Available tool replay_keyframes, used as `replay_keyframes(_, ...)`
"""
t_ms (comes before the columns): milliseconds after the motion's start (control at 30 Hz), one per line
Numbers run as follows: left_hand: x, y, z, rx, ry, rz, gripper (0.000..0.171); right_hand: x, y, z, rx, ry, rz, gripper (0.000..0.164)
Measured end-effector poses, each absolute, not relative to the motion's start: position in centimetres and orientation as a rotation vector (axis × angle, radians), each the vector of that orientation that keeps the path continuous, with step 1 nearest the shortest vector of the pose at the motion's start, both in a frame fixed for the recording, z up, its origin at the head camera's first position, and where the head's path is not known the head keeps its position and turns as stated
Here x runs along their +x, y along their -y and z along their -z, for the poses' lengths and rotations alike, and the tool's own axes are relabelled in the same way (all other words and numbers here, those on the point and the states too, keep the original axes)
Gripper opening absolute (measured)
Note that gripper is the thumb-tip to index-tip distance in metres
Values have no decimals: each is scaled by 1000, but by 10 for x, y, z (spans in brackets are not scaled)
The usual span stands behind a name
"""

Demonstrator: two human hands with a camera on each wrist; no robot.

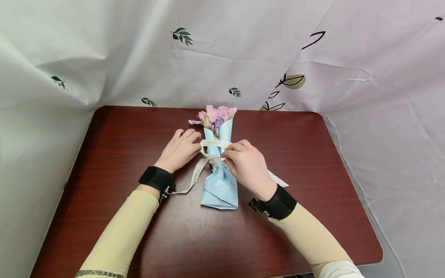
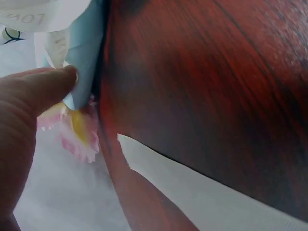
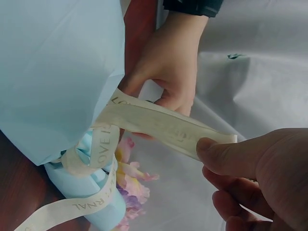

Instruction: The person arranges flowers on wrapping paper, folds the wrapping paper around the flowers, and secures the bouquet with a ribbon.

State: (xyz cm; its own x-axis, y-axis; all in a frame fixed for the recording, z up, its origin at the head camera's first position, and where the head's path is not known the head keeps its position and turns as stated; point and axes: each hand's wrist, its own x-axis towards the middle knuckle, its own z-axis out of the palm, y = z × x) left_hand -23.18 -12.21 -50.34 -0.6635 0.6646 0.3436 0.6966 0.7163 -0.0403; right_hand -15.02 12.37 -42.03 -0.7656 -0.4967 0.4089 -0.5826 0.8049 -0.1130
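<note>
A small bouquet lies on the table, its pink and purple flowers (image 1: 210, 115) pointing away from me and its stems wrapped in light blue paper (image 1: 220, 191). A cream ribbon (image 1: 214, 143) with printed lettering circles the wrap's narrow waist and forms a loop above it. My right hand (image 1: 248, 164) pinches a folded length of the ribbon between thumb and fingers, clearest in the right wrist view. At the loop's left end, my left hand (image 1: 181, 148) holds the ribbon with bent fingers; its thumb (image 2: 48, 86) shows against the blue paper in the left wrist view.
One ribbon tail (image 1: 196, 175) trails toward the left wrist; another tail (image 1: 279, 179) sticks out right of the right hand. Each wrist wears a black strap (image 1: 158, 178). Beyond the dark red wooden table (image 1: 285, 135) hangs a pale curtain (image 1: 139, 58) with leaf prints.
</note>
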Motion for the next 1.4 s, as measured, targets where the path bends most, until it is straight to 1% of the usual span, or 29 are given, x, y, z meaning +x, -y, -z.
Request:
replay_keyframes(200, -226, 130, 501, -994, 2616, 383, 10, -151, -123, 422, 815, 2627, -321, 11)
replay_keyframes(400, -215, 129, 490, -1004, 2586, 734, 13, -152, -127, 421, 794, 2619, -333, 11)
replay_keyframes(533, -205, 127, 477, -965, 2553, 821, 17, -153, -131, 422, 784, 2619, -339, 10)
replay_keyframes(667, -197, 126, 466, -939, 2596, 883, 12, -155, -135, 424, 779, 2625, -339, 8)
replay_keyframes(700, -195, 127, 463, -939, 2615, 920, 15, -155, -136, 425, 779, 2625, -338, 8)
replay_keyframes(800, -191, 129, 456, -907, 2672, 1017, 35, -155, -137, 426, 774, 2623, -336, 8)
replay_keyframes(867, -189, 131, 451, -847, 2685, 1049, 44, -155, -137, 426, 769, 2619, -340, 8)
replay_keyframes(933, -187, 133, 445, -774, 2677, 995, 47, -155, -137, 425, 764, 2617, -340, 8)
replay_keyframes(1000, -185, 135, 438, -727, 2642, 877, 42, -155, -137, 424, 759, 2619, -334, 7)
replay_keyframes(1100, -180, 139, 425, -702, 2568, 638, 29, -155, -137, 424, 752, 2625, -327, 7)
replay_keyframes(1200, -175, 141, 412, -663, 2496, 444, 12, -155, -138, 424, 745, 2630, -327, 8)
replay_keyframes(1267, -170, 141, 404, -593, 2494, 360, 6, -156, -138, 424, 743, 2632, -333, 9)
replay_keyframes(1400, -155, 137, 385, -421, 2651, 348, 26, -156, -138, 425, 738, 2635, -340, 10)
